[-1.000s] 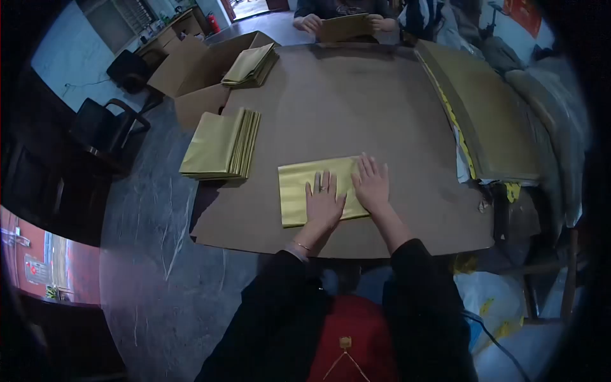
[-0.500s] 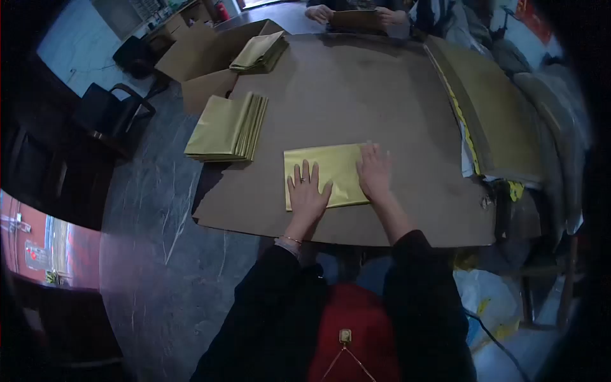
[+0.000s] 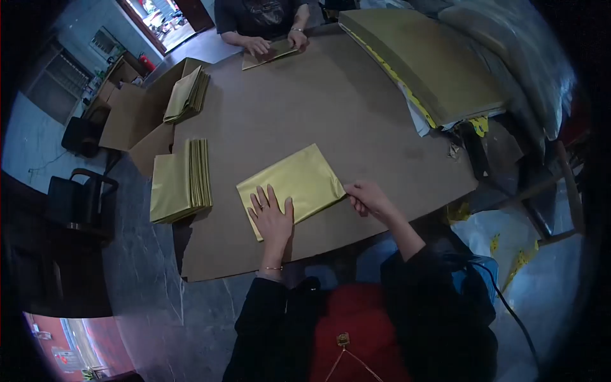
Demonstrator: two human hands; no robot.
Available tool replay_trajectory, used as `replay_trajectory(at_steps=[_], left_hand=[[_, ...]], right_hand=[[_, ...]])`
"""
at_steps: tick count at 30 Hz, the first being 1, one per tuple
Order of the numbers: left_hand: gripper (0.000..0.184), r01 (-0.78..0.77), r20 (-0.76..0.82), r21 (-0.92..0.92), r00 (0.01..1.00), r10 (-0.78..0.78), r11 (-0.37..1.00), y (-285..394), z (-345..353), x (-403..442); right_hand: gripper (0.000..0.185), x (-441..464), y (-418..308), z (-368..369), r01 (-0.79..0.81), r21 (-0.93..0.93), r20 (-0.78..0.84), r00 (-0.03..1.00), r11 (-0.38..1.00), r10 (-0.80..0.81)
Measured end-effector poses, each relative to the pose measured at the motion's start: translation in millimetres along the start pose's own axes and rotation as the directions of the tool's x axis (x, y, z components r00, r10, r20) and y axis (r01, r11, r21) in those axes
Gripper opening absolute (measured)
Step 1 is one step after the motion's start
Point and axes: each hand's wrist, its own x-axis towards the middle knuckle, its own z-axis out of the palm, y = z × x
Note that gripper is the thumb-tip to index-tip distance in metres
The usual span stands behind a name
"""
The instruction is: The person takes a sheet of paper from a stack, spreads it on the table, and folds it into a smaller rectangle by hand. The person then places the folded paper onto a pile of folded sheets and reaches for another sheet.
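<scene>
A flat gold sheet (image 3: 305,175), apparently folded, lies on the brown cardboard-covered table (image 3: 273,114) in front of me. My left hand (image 3: 272,216) rests flat on its lower left part with the fingers spread. At the sheet's lower right corner, my right hand (image 3: 369,199) pinches the edge between thumb and fingers, and the sheet creases slightly there. A thick stack of folded gold sheets (image 3: 172,184) stands at the table's left edge, away from both hands.
Behind it are a second gold stack (image 3: 186,95) and an open cardboard box (image 3: 137,118). Across the table a person (image 3: 264,22) has both hands on another sheet (image 3: 270,54). A large cardboard pile (image 3: 426,63) lies at the right.
The view has turned. My right hand has gone from lying flat on the sheet to pinching its lower right corner. The other person's sheet is now down on the table.
</scene>
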Motion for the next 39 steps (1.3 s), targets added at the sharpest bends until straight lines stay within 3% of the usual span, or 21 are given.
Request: replay_trajectory(at_steps=[4,6,7,9,10,11,12,13,15,16,18,21,25,28,30,32,34,35,37,38,39], left_hand=[[0.065,0.007,0.007,-0.008,1.000,-0.007,1.000,-1,-1,0],[0.065,0.003,-0.014,0.007,1.000,-0.003,1.000,-1,0,-1],[0.065,0.009,-0.006,-0.007,1.000,-0.009,1.000,-1,0,0],[0.065,0.004,-0.009,-0.015,1.000,-0.004,1.000,-3,2,-1],[0.065,-0.001,-0.003,-0.013,1.000,0.001,1.000,-2,2,0],[0.065,0.011,0.009,-0.014,1.000,-0.010,1.000,-2,1,0],[0.065,0.020,0.022,-0.012,1.000,-0.020,1.000,-2,0,1],[0.066,0.009,0.005,-0.016,1.000,-0.009,1.000,-3,2,0],[0.066,0.018,0.031,-0.004,0.999,-0.018,1.000,-3,2,0],[0.067,0.037,0.048,0.001,0.998,-0.037,0.999,-2,2,2],[0.067,0.027,0.041,-0.007,0.999,-0.026,1.000,-3,3,1],[0.067,0.036,0.039,-0.004,0.999,-0.036,0.999,-3,4,1],[0.067,0.041,0.068,-0.006,0.997,-0.041,0.999,0,-2,1],[0.068,0.044,0.069,0.002,0.997,-0.044,0.999,0,-1,1],[0.067,0.044,0.059,-0.015,0.997,-0.043,0.999,0,-1,1],[0.066,0.037,0.059,0.010,0.998,-0.038,0.999,-1,2,2],[0.065,-0.027,0.083,0.143,0.996,0.016,0.989,-2,-1,-1],[0.065,-0.037,0.102,0.172,0.995,0.020,0.984,-6,0,-1],[0.066,-0.007,0.035,0.140,0.999,0.002,0.990,-14,19,4],[0.065,-0.035,0.053,0.254,0.998,0.022,0.967,-17,25,4],[0.065,-0.049,0.079,0.250,0.996,0.030,0.967,-16,19,3]], right_hand=[[0.031,3,-7,4,-0.024,-0.017,0.046,0.999,1.000,0.025],[0.029,3,-12,5,-0.036,-0.201,0.001,0.999,0.979,0.037],[0.029,2,-14,6,-0.040,-0.199,0.002,0.999,0.979,0.041],[0.027,0,-17,7,0.033,-0.430,-0.002,0.999,0.902,-0.037],[0.027,10,-9,5,0.028,-0.424,-0.005,0.999,0.905,-0.033],[0.024,26,8,3,0.160,-0.686,-0.014,0.972,0.710,-0.233],[0.021,31,13,4,0.232,-0.876,0.039,0.908,0.424,-0.416],[0.021,32,19,3,0.228,-0.872,0.032,0.910,0.434,-0.414],[0.015,29,23,5,0.331,-0.942,0.287,0.716,-0.053,-0.637],[0.015,26,19,9,0.328,-0.943,0.281,0.715,-0.047,-0.641],[0.018,21,7,22,0.110,-0.992,0.124,0.919,-0.059,-0.375],[0.017,25,9,32,-0.027,-0.998,-0.006,0.922,-0.049,-0.388],[0.020,23,7,33,-0.045,-0.999,-0.039,0.948,-0.012,-0.315],[0.025,17,-3,37,-0.018,-0.989,0.028,0.952,-0.146,-0.304],[0.026,16,-13,63,-0.061,-0.993,-0.106,0.853,0.104,-0.511],[0.034,5,-20,101,0.369,-0.881,0.042,0.685,0.297,-0.728],[0.047,8,-21,142,0.647,-0.388,0.133,0.744,0.656,-0.655],[0.047,18,-13,159,0.646,-0.385,0.123,0.744,0.660,-0.657],[0.058,36,1,182,0.774,-0.385,0.068,0.567,0.503,-0.821],[0.062,40,4,176,0.775,-0.285,0.173,0.621,0.565,-0.764],[0.062,46,9,172,0.791,-0.297,0.168,0.594,0.534,-0.787]])
